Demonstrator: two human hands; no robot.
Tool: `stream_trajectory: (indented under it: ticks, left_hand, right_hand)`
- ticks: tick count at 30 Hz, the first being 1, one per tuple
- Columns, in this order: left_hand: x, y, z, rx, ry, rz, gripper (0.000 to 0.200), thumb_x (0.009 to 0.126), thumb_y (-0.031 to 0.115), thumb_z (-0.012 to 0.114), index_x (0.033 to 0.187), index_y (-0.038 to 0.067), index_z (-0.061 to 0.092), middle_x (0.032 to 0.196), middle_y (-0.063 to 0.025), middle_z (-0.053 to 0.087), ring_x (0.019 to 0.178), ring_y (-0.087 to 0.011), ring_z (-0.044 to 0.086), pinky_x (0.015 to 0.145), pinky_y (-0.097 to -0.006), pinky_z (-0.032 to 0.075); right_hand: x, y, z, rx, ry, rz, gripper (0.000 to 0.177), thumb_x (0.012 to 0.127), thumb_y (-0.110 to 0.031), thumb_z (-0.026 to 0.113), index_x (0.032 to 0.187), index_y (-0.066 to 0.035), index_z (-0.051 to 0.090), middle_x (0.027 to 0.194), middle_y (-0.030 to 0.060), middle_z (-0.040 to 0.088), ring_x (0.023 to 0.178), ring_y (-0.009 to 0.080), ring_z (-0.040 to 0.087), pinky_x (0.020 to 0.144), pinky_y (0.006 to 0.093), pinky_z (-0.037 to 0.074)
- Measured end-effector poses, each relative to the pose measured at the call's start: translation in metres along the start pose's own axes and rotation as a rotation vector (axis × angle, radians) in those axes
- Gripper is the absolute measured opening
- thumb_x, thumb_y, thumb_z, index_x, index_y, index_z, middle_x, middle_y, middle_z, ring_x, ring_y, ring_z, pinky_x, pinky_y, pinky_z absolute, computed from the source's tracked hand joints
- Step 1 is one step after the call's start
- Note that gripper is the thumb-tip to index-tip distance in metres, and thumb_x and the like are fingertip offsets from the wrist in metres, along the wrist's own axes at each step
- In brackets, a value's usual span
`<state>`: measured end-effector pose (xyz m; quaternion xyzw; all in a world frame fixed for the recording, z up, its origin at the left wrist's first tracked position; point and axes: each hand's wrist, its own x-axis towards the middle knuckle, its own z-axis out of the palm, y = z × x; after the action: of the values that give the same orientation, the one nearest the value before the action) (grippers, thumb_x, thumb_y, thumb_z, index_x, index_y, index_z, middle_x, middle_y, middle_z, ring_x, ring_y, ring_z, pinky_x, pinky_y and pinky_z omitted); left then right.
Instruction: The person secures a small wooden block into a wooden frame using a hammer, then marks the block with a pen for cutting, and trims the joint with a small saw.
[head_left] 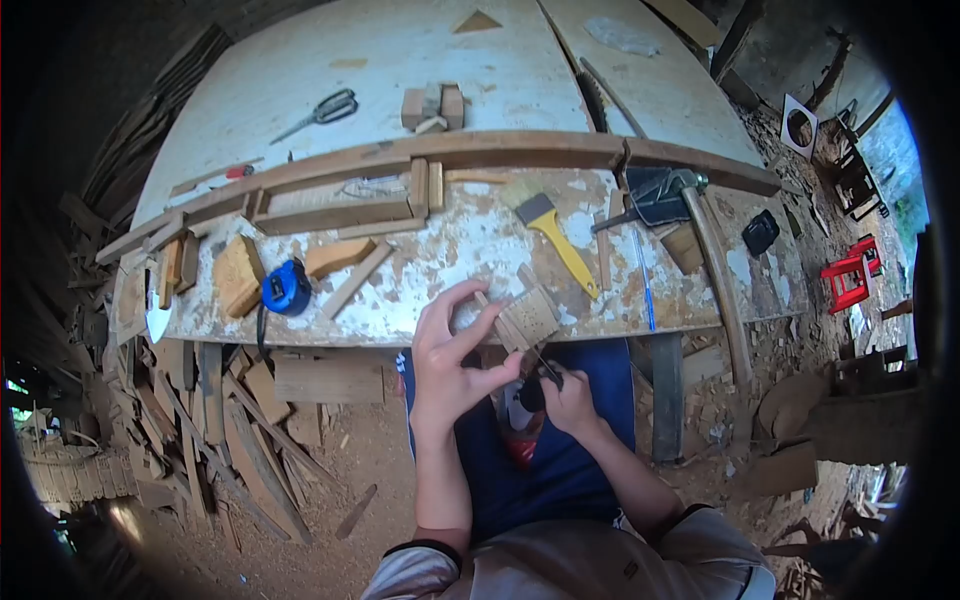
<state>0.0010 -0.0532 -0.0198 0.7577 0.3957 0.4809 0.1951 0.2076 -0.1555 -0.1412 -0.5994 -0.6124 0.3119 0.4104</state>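
Close to my body, at the front edge of the workbench (390, 335), my left hand (448, 365) curls its fingers and thumb around a small wooden block (530, 317). The block is pale on its upper face, with strips of wood along its left side. My right hand (570, 402) is closed around the dark handle of a thin-bladed tool (547, 368). Its narrow tip reaches up to the lower edge of the block, near my left thumb. The exact kind of tool is too small to make out.
A yellow-handled paintbrush (562, 246) and a blue pen (645, 285) lie beyond the block. A blue tape measure (286, 288) is to the left. A long wooden handle (715, 265) overhangs the bench edge at right. Behind, a wooden beam (520, 148) crosses the bench; scissors (325, 110) lie past it.
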Motion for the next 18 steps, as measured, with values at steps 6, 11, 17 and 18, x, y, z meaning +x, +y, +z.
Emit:
stream_trajectory:
  ticks: [6, 11, 17, 18]
  left_hand:
    - [0.001, 0.001, -0.004, 0.004, -0.003, 0.0, 0.06, 0.057, 0.017, 0.094, 0.115, 0.006, 0.083, 0.134, -0.0163, 0.071, 0.119, -0.0381, 0.069, 0.102, -0.0459, 0.056]
    - [-0.002, -0.001, -0.002, -0.006, -0.027, -0.024, 0.063, 0.059, 0.011, 0.093, 0.121, 0.004, 0.083, 0.132, -0.0184, 0.069, 0.123, -0.0352, 0.068, 0.105, -0.0437, 0.056]
    - [-0.003, -0.001, -0.001, 0.021, -0.039, -0.01, 0.064, 0.059, 0.014, 0.093, 0.122, 0.005, 0.083, 0.133, -0.0173, 0.069, 0.12, -0.0348, 0.068, 0.102, -0.0441, 0.056]
    - [0.0, 0.005, -0.002, 0.033, -0.036, -0.037, 0.061, 0.057, 0.017, 0.094, 0.116, 0.006, 0.083, 0.133, -0.0158, 0.071, 0.118, -0.0382, 0.069, 0.103, -0.0451, 0.055]
  right_hand:
    - [-0.009, 0.044, 0.01, -0.009, 0.05, -0.076, 0.027, 0.098, -0.01, 0.069, 0.119, 0.006, 0.074, 0.086, 0.0286, 0.073, 0.079, 0.0504, 0.071, 0.071, 0.053, 0.057]
    - [0.01, 0.007, -0.003, -0.028, -0.048, -0.045, 0.032, 0.098, -0.012, 0.071, 0.121, 0.01, 0.073, 0.089, 0.0316, 0.073, 0.084, 0.0509, 0.073, 0.075, 0.0512, 0.06]
    - [0.0, -0.003, 0.002, -0.046, 0.014, -0.062, 0.028, 0.097, -0.01, 0.07, 0.116, 0.01, 0.073, 0.087, 0.03, 0.073, 0.083, 0.0508, 0.073, 0.074, 0.053, 0.059]
    - [-0.001, -0.007, 0.002, -0.063, 0.018, -0.052, 0.028, 0.097, -0.01, 0.07, 0.116, 0.01, 0.073, 0.087, 0.0297, 0.074, 0.083, 0.0505, 0.073, 0.074, 0.053, 0.059]
